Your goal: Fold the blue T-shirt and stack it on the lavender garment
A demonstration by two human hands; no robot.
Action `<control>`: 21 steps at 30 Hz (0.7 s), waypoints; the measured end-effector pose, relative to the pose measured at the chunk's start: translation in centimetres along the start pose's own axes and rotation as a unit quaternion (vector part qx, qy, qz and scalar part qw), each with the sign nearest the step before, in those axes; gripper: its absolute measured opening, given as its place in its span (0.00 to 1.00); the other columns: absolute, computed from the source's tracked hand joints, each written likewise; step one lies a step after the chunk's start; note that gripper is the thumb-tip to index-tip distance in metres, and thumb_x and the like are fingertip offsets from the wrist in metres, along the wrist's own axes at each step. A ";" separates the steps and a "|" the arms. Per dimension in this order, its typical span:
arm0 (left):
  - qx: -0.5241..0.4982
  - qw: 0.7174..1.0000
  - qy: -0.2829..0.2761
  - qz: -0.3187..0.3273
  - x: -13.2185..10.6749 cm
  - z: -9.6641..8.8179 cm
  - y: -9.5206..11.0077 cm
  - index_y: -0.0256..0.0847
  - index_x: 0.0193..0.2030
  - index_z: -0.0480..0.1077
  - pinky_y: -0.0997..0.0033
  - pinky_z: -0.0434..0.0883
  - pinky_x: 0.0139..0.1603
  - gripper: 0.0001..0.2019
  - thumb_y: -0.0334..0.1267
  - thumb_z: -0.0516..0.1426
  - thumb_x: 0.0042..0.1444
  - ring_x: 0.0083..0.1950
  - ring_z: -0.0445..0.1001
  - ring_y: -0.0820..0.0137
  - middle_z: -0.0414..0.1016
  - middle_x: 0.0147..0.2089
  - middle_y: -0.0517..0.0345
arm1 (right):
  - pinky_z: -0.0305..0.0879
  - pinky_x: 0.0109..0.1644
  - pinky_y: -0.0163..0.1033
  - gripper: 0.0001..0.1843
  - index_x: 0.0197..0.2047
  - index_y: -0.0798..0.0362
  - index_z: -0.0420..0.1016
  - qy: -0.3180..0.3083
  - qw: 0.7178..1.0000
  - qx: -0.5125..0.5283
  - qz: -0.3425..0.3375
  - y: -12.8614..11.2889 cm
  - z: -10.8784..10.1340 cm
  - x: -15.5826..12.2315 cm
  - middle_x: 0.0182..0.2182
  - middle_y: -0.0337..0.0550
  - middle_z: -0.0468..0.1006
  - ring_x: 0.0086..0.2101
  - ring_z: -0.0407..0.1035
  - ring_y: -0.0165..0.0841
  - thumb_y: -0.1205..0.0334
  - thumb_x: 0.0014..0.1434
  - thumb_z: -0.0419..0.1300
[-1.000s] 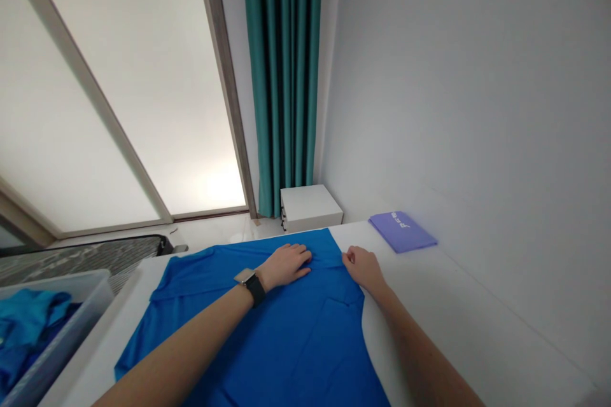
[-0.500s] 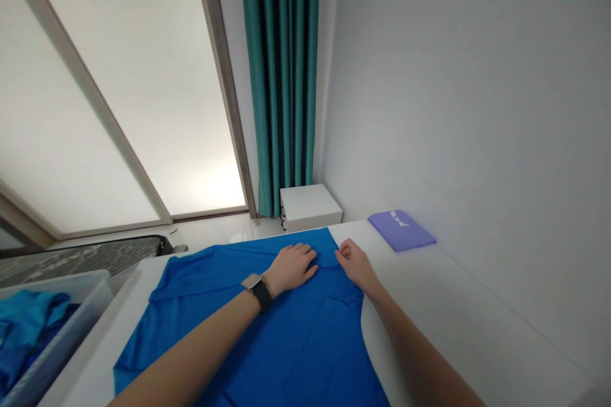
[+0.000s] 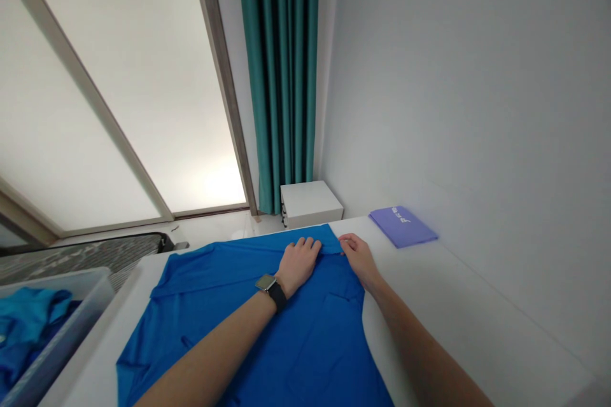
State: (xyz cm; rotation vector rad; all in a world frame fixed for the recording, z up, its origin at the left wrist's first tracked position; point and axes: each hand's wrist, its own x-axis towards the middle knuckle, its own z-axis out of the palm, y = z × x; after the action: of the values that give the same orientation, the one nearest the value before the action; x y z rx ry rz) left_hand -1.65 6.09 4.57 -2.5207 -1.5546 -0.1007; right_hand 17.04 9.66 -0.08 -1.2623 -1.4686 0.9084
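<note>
Nearest, one blue garment (image 3: 310, 337) is seen spread on one white table (image 3: 429, 324), running from well short of the fingers to beneath and just past the left ones. Well to the left of the left fingers, and nearer than them, one pale plastic tub (image 3: 79, 321) is filled with blue cloths (image 3: 33, 315), whose number cannot be told.

Two hands are in view. One watch (image 3: 272, 289) is worn just behind the left hand (image 3: 298, 262), whose fingers are laid palm-down on the cloth, slightly bent and gripping nothing. The fingertips of the right hand (image 3: 361, 261) are drawn together at the garment's far right edge; whether cloth is pinched there cannot be told. Over the last second, the left hand has been shifted rightward and the right one slightly away from the wearer, so handling appears concentrated at that far corner.

Right of the right fingers, and apart from them, one folded purple item (image 3: 405, 227) is left untouched. Beyond both sets of fingers, one white cabinet (image 3: 312, 200) is placed before one green curtain (image 3: 281, 89); farther left, two large frosted panels (image 3: 147, 89) are seen.
</note>
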 end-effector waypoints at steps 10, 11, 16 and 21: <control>0.047 0.998 -0.037 0.008 -4.4 -1.7 -3.4 0.41 0.51 0.66 0.63 0.68 0.43 0.12 0.27 0.49 0.65 0.49 0.70 0.60 0.71 0.48 0.51 | 0.53 0.33 0.35 0.10 0.40 0.51 0.73 -0.004 0.972 -0.234 -0.025 -0.1 -0.9 -0.3 0.20 0.34 0.69 0.24 0.64 0.32 0.67 0.56 0.53; 0.045 0.998 -0.041 0.011 -4.7 -2.0 -3.6 0.41 0.50 0.67 0.63 0.68 0.43 0.11 0.27 0.49 0.65 0.48 0.70 0.61 0.72 0.48 0.52 | 0.52 0.34 0.36 0.11 0.40 0.51 0.73 -0.010 0.965 -0.259 -0.029 -0.3 -0.9 -0.4 0.21 0.35 0.70 0.25 0.65 0.32 0.68 0.56 0.53; 0.042 0.998 -0.032 0.028 -5.2 -2.6 -3.4 0.41 0.47 0.68 0.64 0.67 0.44 0.08 0.29 0.50 0.65 0.47 0.70 0.62 0.71 0.47 0.52 | 0.52 0.36 0.36 0.12 0.45 0.52 0.72 -0.026 0.935 -0.352 -0.032 -0.8 -1.0 -0.7 0.25 0.38 0.74 0.29 0.69 0.34 0.69 0.59 0.52; 0.035 0.998 -0.035 0.040 -5.7 -1.4 -3.2 0.42 0.47 0.69 0.64 0.67 0.42 0.11 0.28 0.49 0.65 0.47 0.69 0.62 0.71 0.47 0.52 | 0.53 0.38 0.36 0.12 0.46 0.52 0.71 -0.037 0.909 -0.414 -0.039 -0.8 -1.1 -0.7 0.28 0.40 0.77 0.32 0.71 0.35 0.69 0.61 0.52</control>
State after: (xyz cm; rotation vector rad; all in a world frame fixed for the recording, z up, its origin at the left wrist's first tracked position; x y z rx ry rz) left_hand -7.03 2.23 5.46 -2.5533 -1.4535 0.0513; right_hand 17.94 8.80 0.81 -1.7526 -2.0491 0.2488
